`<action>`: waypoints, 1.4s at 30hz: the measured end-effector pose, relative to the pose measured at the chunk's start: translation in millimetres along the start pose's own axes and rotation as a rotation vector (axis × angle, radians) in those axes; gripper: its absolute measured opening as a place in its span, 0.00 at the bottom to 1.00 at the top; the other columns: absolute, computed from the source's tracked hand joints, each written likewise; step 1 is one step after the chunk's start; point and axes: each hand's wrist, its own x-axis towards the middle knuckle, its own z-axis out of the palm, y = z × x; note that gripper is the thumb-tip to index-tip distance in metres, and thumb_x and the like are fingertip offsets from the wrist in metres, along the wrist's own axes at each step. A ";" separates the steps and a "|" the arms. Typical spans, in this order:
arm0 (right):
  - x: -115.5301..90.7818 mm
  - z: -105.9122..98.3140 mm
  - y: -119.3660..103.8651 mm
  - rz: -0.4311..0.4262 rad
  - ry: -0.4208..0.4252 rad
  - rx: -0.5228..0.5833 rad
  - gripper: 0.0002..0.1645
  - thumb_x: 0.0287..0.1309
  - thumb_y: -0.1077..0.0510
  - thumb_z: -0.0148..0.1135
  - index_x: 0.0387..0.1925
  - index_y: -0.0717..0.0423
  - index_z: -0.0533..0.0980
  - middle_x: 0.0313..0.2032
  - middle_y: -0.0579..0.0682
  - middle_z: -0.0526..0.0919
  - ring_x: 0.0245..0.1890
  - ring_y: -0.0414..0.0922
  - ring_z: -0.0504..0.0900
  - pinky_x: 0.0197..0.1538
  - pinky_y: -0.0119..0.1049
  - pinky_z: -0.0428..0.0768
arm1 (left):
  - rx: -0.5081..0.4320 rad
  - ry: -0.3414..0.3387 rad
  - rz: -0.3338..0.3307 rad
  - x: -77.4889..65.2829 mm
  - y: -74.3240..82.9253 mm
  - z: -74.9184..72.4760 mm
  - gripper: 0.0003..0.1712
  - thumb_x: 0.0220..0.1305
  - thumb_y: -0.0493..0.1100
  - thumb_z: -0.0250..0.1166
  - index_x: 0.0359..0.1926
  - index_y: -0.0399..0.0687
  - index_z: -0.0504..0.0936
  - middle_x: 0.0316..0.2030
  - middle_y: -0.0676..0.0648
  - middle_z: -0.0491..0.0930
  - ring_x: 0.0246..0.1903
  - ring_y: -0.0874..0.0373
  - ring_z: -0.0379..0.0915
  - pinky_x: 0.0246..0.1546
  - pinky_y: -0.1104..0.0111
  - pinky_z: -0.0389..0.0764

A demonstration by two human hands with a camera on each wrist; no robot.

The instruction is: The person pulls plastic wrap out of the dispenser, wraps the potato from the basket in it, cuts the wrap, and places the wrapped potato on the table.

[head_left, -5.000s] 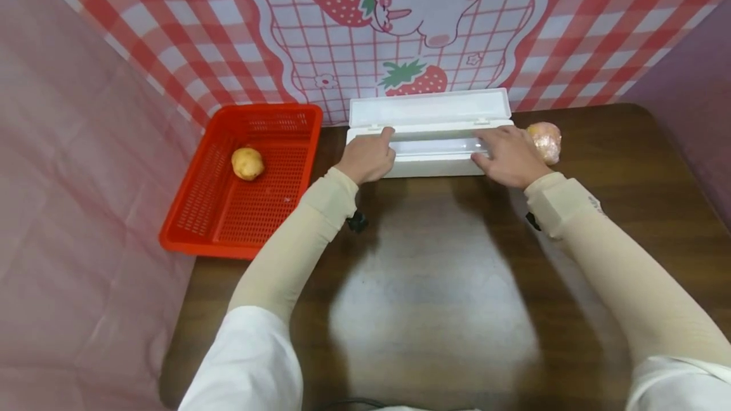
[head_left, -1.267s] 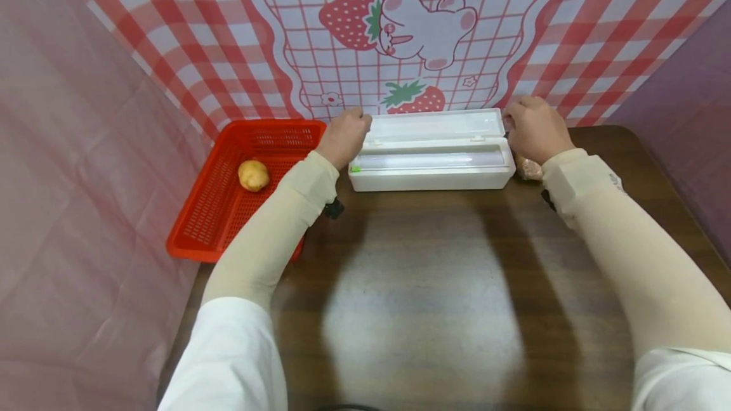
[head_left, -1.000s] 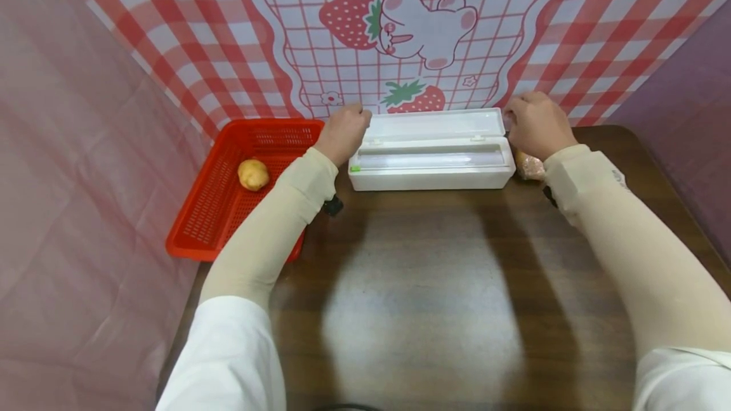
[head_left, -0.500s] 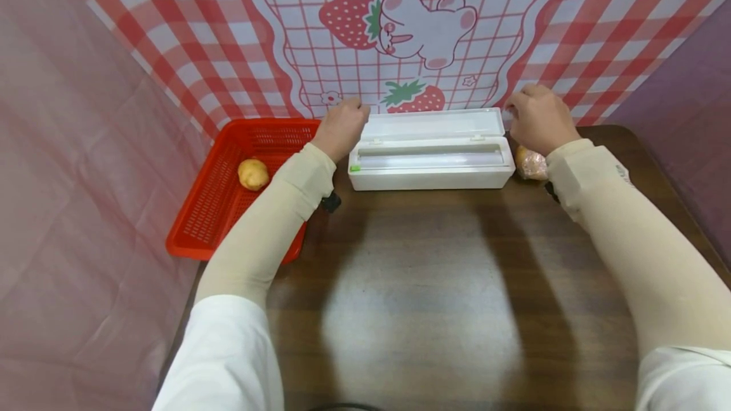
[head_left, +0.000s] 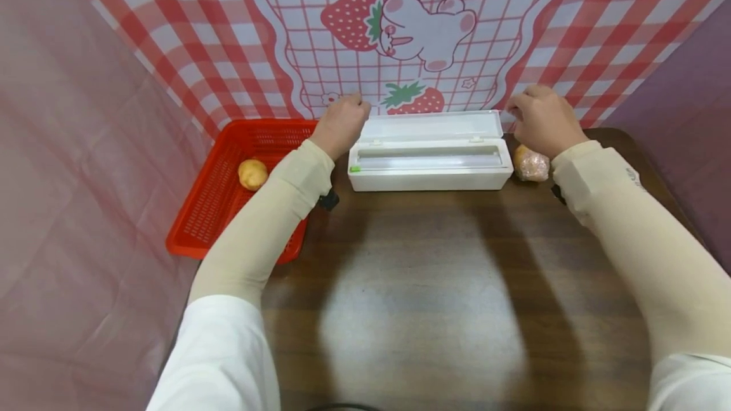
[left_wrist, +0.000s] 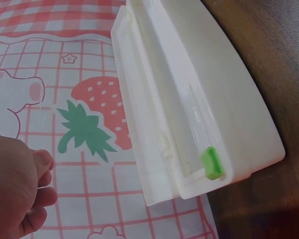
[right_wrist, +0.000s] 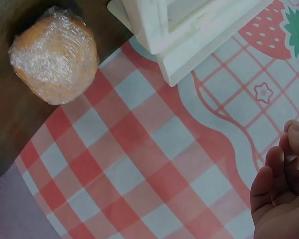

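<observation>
While beige sleeves [head_left: 259, 227] extend over the table [head_left: 422, 297], a red basket [head_left: 185, 249] with a potato [head_left: 252, 174] sits at left. Farther on stands a white box [head_left: 431, 181], lid [head_left: 434, 124] raised, a round film-wrapped thing [head_left: 533, 167] just beside its right end. By the lid's ends, left hand [head_left: 342, 124] and right hand [head_left: 545, 120] have curled fingers; whether they grasp anything, I cannot tell. Behind hangs checked cloth [head_left: 214, 37].

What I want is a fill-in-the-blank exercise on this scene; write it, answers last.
1. The basket that holds the potato is coloured ____.
2. The lid of the white box stands ____, not closed.
3. The small tab on that box is coloured ____.
Missing words: red; open; green.
</observation>
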 end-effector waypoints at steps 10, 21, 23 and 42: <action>5.7 -10.6 -2.6 0.001 0.006 -0.036 0.13 0.55 0.71 0.57 0.43 0.70 0.79 0.41 0.67 0.77 0.44 0.66 0.74 0.46 0.63 0.76 | 0.026 -0.017 -0.006 0.2 -2.4 -9.1 0.09 0.72 0.32 0.57 0.48 0.34 0.81 0.41 0.38 0.78 0.43 0.44 0.78 0.46 0.56 0.82; 7.9 -22.9 -8.3 0.017 0.028 -0.026 0.13 0.53 0.71 0.57 0.42 0.69 0.79 0.41 0.65 0.77 0.44 0.64 0.74 0.46 0.64 0.76 | 0.051 -0.050 -0.027 4.7 -1.0 -22.0 0.13 0.71 0.32 0.59 0.54 0.33 0.80 0.44 0.38 0.78 0.45 0.46 0.78 0.50 0.58 0.81; 9.2 -25.0 -8.6 0.023 0.024 -0.025 0.13 0.53 0.71 0.58 0.42 0.69 0.79 0.41 0.66 0.77 0.44 0.64 0.73 0.48 0.64 0.75 | 0.052 -0.054 -0.034 5.9 -1.1 -24.3 0.13 0.72 0.32 0.59 0.54 0.33 0.80 0.44 0.38 0.78 0.45 0.46 0.78 0.51 0.58 0.81; 14.5 -41.0 -13.7 0.013 0.036 -0.067 0.14 0.58 0.70 0.56 0.45 0.72 0.79 0.40 0.68 0.77 0.42 0.64 0.73 0.49 0.62 0.76 | 0.084 0.007 -0.024 6.9 -2.1 -39.7 0.13 0.72 0.32 0.58 0.54 0.33 0.81 0.44 0.37 0.80 0.46 0.45 0.79 0.49 0.58 0.82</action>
